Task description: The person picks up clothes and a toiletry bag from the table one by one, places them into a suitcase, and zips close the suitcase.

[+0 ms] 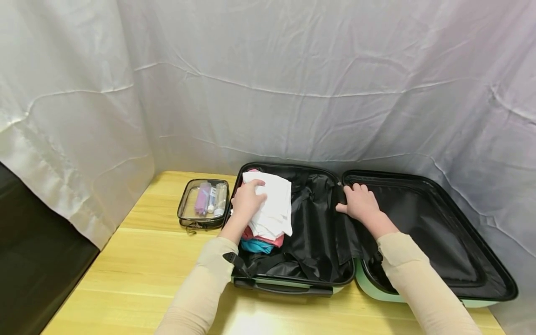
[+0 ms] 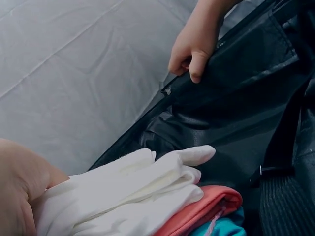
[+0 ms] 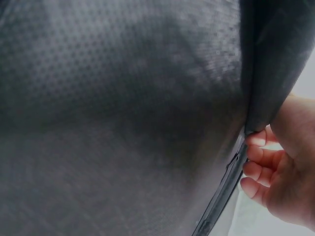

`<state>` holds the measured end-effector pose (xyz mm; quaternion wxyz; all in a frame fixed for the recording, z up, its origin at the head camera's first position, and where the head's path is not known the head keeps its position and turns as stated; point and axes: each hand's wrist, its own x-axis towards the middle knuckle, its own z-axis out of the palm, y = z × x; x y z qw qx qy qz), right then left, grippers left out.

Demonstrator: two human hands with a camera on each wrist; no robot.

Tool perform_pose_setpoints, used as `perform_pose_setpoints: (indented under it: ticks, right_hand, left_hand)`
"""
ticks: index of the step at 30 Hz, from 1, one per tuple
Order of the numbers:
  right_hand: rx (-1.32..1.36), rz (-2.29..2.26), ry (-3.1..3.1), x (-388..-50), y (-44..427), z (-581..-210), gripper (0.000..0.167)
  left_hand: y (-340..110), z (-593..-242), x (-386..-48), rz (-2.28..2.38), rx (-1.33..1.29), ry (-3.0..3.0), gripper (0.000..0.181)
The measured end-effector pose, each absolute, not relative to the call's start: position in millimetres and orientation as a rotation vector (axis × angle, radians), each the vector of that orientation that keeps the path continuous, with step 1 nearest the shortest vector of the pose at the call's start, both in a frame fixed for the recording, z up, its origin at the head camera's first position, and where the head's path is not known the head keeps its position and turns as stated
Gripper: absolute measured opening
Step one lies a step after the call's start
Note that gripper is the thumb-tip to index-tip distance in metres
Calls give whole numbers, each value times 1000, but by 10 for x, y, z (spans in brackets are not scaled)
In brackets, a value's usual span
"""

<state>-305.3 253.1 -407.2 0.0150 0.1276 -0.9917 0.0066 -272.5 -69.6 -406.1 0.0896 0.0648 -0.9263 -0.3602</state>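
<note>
White folded cloth [image 1: 276,200] lies atop coral cloth [image 2: 219,195] and blue cloth [image 1: 256,246] in the left half of the open suitcase [image 1: 316,214], left hand [image 1: 248,199] resting on it, fingers loosely extended. Right hand [image 1: 361,203], fingers curled, pinches the black fabric flap [image 1: 345,235] near the hinge. Clear pouch [image 1: 190,194] (purple item and tubes inside) sits just beside the suitcase on the wooden surface [image 1: 138,260].

head view facing forward and down, wrist views close, suitcase [image 1: 318,209] in all
</note>
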Motion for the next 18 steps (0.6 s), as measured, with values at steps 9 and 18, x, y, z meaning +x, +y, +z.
perform_pose_setpoints:
  ticks: [9, 18]
  right_hand:
    - [405, 8, -3087, -3048, 2521, -4075, 66]
    - [403, 23, -3094, -3039, 2528, -4073, 65]
  left_hand:
    - [-664, -4065, -2703, -929, 193, -2892, 43]
    - [-621, -4115, -2672, -811, 187, -3030, 73]
